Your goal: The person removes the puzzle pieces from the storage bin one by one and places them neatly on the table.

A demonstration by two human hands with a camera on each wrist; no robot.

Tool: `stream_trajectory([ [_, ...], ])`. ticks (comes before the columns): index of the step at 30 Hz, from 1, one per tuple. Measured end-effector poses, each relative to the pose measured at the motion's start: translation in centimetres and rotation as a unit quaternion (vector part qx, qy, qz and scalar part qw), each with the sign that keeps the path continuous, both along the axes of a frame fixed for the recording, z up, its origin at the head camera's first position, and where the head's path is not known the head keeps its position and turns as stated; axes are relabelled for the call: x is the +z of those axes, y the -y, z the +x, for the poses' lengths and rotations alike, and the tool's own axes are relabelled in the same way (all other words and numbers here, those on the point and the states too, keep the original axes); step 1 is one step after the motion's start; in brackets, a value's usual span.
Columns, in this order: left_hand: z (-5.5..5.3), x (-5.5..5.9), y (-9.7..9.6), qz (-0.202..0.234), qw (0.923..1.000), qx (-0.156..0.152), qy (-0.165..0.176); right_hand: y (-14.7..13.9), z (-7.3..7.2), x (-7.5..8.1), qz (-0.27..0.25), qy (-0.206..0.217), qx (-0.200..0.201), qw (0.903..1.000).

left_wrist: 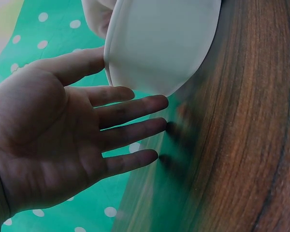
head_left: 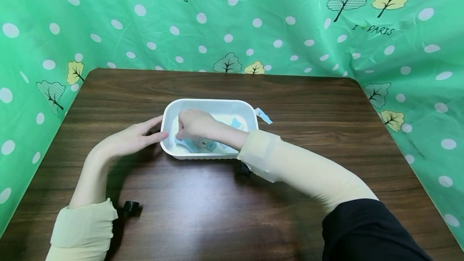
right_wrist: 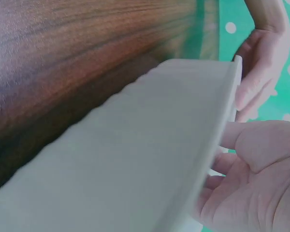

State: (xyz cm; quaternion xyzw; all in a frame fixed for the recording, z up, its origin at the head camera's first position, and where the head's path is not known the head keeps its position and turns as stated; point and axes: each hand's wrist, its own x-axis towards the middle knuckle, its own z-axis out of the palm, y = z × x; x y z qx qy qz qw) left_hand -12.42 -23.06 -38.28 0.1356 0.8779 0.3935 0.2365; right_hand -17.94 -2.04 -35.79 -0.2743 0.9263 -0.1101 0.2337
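A white plastic tub [head_left: 208,157] with rounded corners stands on the table, and several small light-blue and white wrapped pieces [head_left: 211,146] lie in it. At the tub's left end is my left hand [head_left: 132,138], fingers extended, its thumb and fingertips touching the rim and outer wall. My right hand [head_left: 195,123] reaches down inside the left half of the tub with bent fingers. Its fingertips are at a light-blue piece [head_left: 185,143]; whether they pinch it is hidden. In the right wrist view the tub's wall [right_wrist: 135,140] covers those fingertips.
One light-blue and white strip [head_left: 264,116] is at the tub's right rim, outside it. The dark wood-grain table [head_left: 203,208] surrounds the tub. Behind and beside the table hangs a green dotted cloth [head_left: 217,11]. A small black object [head_left: 131,208] is beside the left sleeve.
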Motion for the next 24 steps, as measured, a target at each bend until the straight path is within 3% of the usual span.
stream_trajectory([
  [9,0.1,0.0,-0.1,-0.005,1.0000,-0.002,0.002,-1.5,-1.0,2.2,-0.015,0.030,-0.038,0.9987],
  [24,0.0,-0.1,-0.3,0.002,1.0000,-0.005,0.002,-7.7,-2.7,6.4,-0.060,-0.003,-0.069,0.9958],
])
